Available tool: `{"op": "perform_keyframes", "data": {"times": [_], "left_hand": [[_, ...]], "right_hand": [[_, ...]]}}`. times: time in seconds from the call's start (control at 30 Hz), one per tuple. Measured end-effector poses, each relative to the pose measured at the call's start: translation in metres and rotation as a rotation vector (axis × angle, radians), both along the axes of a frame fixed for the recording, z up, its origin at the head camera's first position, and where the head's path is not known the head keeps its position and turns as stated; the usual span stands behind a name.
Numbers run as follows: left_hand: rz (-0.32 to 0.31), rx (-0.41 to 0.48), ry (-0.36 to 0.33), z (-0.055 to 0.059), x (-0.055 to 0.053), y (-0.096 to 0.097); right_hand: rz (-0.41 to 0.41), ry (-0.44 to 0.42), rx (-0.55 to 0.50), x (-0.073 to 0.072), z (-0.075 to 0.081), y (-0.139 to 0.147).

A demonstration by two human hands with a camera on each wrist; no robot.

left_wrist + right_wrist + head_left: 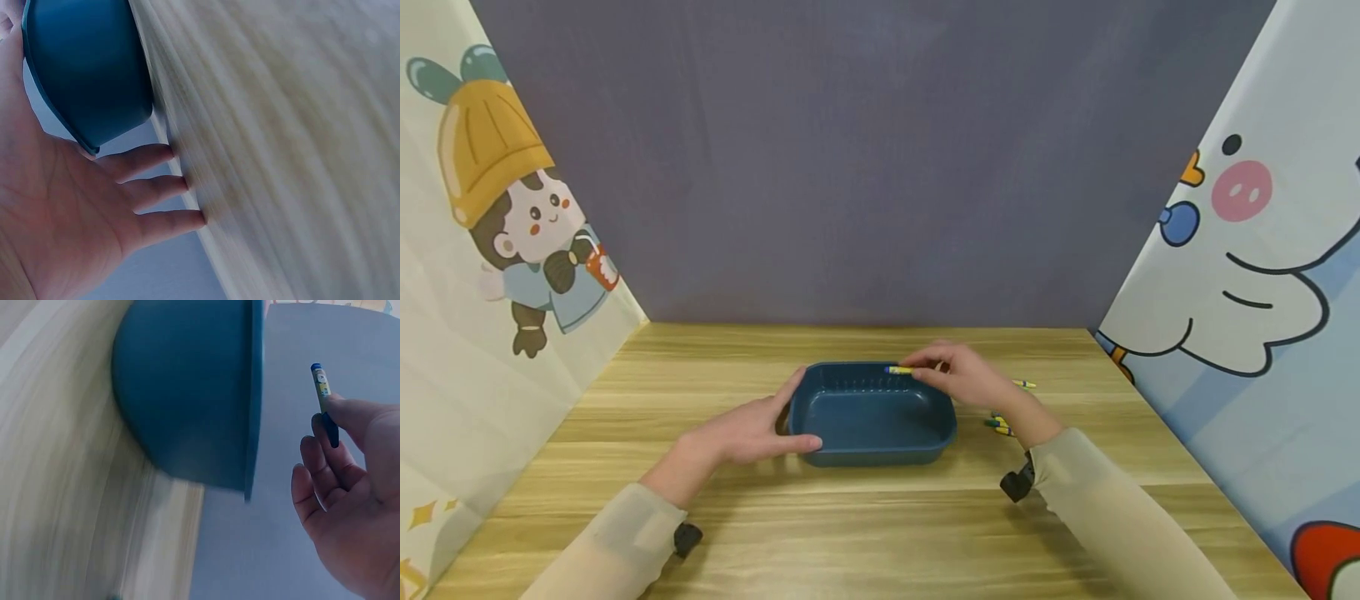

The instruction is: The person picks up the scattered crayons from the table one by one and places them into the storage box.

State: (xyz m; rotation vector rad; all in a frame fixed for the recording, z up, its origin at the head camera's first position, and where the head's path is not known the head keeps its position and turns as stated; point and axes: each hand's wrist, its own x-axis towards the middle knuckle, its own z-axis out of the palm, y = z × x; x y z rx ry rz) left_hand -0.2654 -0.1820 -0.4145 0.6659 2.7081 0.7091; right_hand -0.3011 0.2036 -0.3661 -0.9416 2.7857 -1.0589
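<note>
A dark blue rectangular dish (872, 457) stands on the wooden table. My left hand (745, 429) is spread at its left end, thumb on the near rim and index finger by the far left corner. In the left wrist view the other fingers (156, 226) are straight, their tips touching the tabletop. Above the dish's far right rim, my right hand (966, 375) pinches a crayon with a yellow patterned wrapper (898, 370) between thumb and fingers. Its blue point and blue end show in the right wrist view, where the crayon (322, 384) is clear of the dish.
Several yellow-wrapped crayons (1000, 423) lie right of the dish, partly hidden by my right wrist. Another crayon (1024, 384) lies farther back. A dark grey panel (865, 167) rises behind the table (850, 533), with cartoon-printed sheets at both sides.
</note>
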Motion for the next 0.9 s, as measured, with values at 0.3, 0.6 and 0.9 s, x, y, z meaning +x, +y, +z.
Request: {"op": "perform_keyframes", "data": {"times": [0.3, 0.6, 0.9], "left_hand": [[0.0, 0.018, -0.006, 0.0, -0.001, -0.001], [-0.012, 0.036, -0.022, 0.0, -0.001, -0.003], [-0.003, 0.027, -0.033, -0.001, 0.0, -0.003]], "right_hand": [[0.051, -0.016, -0.005, -0.009, -0.007, -0.047], [0.065, -0.092, -0.029, -0.017, -0.017, -0.087], [0.06, -0.095, -0.027, -0.023, -0.034, -0.11]]}}
